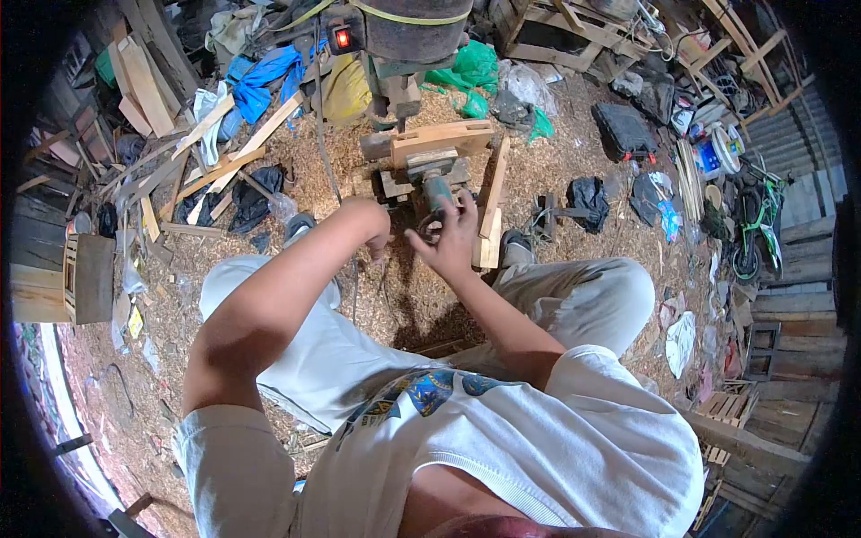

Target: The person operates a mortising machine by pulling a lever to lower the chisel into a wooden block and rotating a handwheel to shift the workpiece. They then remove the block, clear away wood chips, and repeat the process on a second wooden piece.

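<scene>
A wooden block [439, 142] sits clamped in a metal vise [432, 161], under the bit [401, 121] of a drilling machine [408, 45]. My right hand [453, 242] is at the vise's round handwheel [430, 226], thumb and fingers spread apart around it. To the left of the wheel, my left hand [366, 220] bends down at the wrist, and its fingers are mostly hidden behind the back of the hand. Wooden strips [493, 193] lean to the right of the vise.
Wood shavings [314, 170] cover the ground between my legs and around the machine. Scrap boards [238, 157] and a blue plastic sheet [256, 81] lie at the left. A black case [632, 130] and a black bag [589, 202] rest on the right. A cable [323, 134] hangs beside the machine.
</scene>
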Action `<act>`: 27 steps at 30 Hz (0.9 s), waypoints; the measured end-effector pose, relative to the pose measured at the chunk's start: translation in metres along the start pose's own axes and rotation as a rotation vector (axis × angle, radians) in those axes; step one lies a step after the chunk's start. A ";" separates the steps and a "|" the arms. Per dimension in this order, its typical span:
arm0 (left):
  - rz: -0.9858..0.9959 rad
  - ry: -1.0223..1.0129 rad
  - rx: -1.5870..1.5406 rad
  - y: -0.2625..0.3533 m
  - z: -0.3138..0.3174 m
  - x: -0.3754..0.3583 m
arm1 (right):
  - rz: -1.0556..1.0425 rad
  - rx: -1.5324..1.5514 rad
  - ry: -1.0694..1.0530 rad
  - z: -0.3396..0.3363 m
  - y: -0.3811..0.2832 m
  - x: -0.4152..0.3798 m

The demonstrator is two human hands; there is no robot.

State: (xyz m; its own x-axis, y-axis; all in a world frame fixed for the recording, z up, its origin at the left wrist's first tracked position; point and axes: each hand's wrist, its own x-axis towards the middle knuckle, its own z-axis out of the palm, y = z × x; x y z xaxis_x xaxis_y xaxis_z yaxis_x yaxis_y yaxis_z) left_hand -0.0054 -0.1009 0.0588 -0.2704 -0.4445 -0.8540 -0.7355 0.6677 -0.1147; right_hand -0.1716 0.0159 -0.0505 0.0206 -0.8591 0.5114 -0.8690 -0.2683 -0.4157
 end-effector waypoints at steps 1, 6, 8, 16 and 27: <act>0.003 0.002 -0.003 0.000 0.000 0.001 | 0.205 0.066 0.112 0.010 0.000 0.000; 0.012 0.002 0.019 0.003 0.001 -0.002 | 0.769 0.564 -0.025 0.021 0.020 0.001; 0.013 0.018 0.011 0.002 0.001 -0.006 | 0.702 0.357 -0.124 -0.002 0.006 0.003; 0.009 -0.008 0.013 0.004 0.004 0.001 | 0.614 0.298 0.212 0.034 0.025 -0.006; 0.032 -0.002 0.015 0.006 0.001 -0.007 | 0.791 0.539 0.027 0.030 0.029 -0.008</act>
State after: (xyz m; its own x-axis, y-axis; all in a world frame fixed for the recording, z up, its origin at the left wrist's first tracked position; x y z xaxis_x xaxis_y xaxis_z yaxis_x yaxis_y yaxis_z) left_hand -0.0070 -0.0932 0.0634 -0.2920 -0.4218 -0.8583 -0.7171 0.6904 -0.0953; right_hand -0.1818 0.0020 -0.0891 -0.4918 -0.8692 -0.0515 -0.2817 0.2148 -0.9351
